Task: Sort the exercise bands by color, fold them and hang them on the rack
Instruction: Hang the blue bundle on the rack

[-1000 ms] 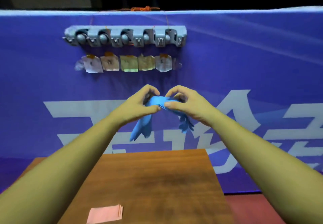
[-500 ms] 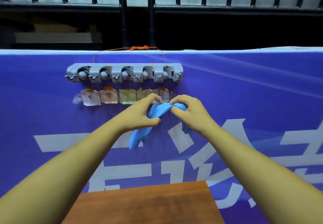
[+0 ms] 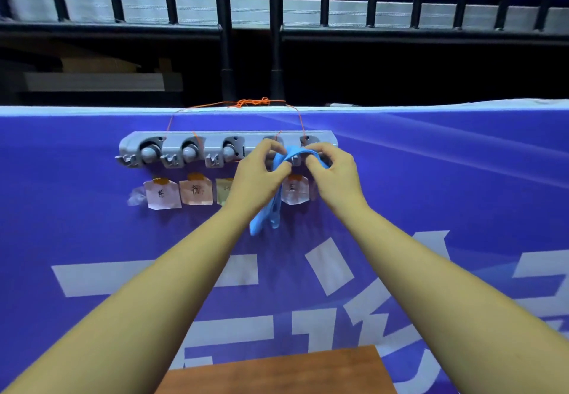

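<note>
One blue band (image 3: 265, 218), pinched by left hand (image 3: 255, 175) and right hand (image 3: 334, 175), at one grey rack (image 3: 212, 141), four paper labels (image 3: 197, 192) showing below

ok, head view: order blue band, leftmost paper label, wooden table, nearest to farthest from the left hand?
1. blue exercise band: pinched in the left hand.
2. leftmost paper label: on the banner, left of the hand.
3. wooden table: bottom of view, well below.

Light bright and even on the purple banner (image 3: 446, 184) and my forearms (image 3: 160, 310), soft shadows only. Beyond the railing (image 3: 277, 27) it drops to near black. Faint sheen on the grey rack (image 3: 212, 140). Wide lens bows the banner's top edge. Writing on paper labels (image 3: 195, 192) reads soft.
</note>
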`<move>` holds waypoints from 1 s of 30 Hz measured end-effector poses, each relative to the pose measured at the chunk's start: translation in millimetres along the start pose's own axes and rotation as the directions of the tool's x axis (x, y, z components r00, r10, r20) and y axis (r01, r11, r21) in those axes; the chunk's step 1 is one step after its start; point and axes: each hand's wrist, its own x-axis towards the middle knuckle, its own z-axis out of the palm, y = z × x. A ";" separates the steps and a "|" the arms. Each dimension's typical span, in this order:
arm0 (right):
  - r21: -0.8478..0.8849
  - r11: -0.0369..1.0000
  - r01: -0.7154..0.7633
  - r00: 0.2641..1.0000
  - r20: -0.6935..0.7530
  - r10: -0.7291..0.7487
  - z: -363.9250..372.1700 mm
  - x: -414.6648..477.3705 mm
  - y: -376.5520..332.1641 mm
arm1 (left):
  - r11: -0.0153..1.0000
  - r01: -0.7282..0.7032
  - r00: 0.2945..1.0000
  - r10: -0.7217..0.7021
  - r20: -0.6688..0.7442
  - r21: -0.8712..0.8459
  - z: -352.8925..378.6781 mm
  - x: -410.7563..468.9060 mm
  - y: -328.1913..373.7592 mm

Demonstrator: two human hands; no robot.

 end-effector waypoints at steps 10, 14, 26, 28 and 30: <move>-0.139 0.990 0.032 0.998 -0.054 -0.040 11.2 9.2 28.0 | 0.985 -0.039 0.996 0.052 -0.078 0.168 21.3 7.1 -21.0; -0.236 0.960 0.148 0.977 -0.115 -0.179 17.5 13.9 28.5 | 0.986 -0.050 0.982 0.077 -0.173 0.158 24.5 14.2 -14.8; -0.133 0.988 0.084 0.994 0.081 -0.074 9.1 3.1 40.4 | 0.965 -0.186 0.982 0.186 0.018 0.183 24.4 11.0 -38.7; -0.156 0.984 0.087 0.994 0.079 -0.075 8.1 4.6 42.5 | 0.973 -0.185 0.982 0.186 0.001 0.142 24.7 11.2 -39.5; -0.162 0.984 0.080 0.996 0.059 -0.071 7.7 4.9 44.1 | 0.973 -0.188 0.981 0.191 -0.010 0.134 25.0 11.4 -40.0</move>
